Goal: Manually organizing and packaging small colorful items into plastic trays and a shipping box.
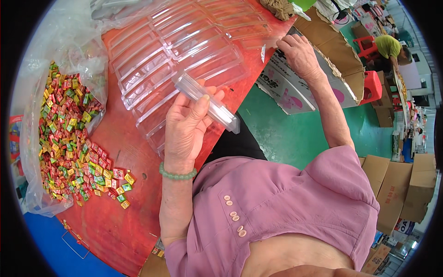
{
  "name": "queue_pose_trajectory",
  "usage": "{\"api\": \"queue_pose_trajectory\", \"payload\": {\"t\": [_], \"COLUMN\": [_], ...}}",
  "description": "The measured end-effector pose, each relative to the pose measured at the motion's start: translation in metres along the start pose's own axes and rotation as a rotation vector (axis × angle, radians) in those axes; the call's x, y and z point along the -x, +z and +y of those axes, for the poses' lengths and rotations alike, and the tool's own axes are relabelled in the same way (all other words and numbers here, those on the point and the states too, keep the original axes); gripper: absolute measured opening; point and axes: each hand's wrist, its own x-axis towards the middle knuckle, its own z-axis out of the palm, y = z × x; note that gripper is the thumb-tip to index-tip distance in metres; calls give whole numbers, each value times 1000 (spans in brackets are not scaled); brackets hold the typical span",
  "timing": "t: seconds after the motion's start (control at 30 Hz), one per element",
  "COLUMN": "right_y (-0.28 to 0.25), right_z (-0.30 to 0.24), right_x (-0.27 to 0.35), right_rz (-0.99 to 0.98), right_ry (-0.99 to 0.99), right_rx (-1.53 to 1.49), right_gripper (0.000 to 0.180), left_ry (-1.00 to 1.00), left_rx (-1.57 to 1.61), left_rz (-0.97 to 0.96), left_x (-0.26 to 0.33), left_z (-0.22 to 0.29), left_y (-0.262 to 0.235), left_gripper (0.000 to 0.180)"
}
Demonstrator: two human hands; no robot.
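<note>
My left hand (188,121) is closed around a long, narrow clear plastic case (207,104), thumb on top and fingers beneath. The case slants above the table edge; it may be several nested together. Beside and beyond it, rows of similar clear plastic cases (152,60) lie across the red table (124,152). My right hand (299,54) is at the table's right edge, over a white printed carton (288,90). Its fingers are bent and close together, their tips partly hidden; what they grip, if anything, does not show.
Small red, yellow and green wrapped pieces (69,138) spill from a clear plastic bag (99,60) at the left. An open brown cardboard box (339,51) stands beyond my right arm. Red stools (371,87), more cartons (392,184) and another person (387,47) are farther right.
</note>
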Motion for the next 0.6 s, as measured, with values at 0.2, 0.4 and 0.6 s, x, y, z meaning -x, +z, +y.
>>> {"api": "queue_pose_trajectory", "payload": {"t": [0.2, 0.4, 0.6], "right_y": [12, 13, -10], "right_z": [3, 3, -26], "right_x": [-7, -9, -9], "right_rz": [10, 42, 76], "right_ry": [-30, 1, 109], "right_rx": [-23, -70, -51], "right_gripper": [32, 31, 34], "left_ry": [-15, -35, 3], "left_rx": [2, -11, -47], "left_rz": [12, 7, -12], "left_x": [2, -1, 3], "left_z": [1, -1, -7], "left_y": [0, 8, 9], "left_gripper": [40, 29, 24]}}
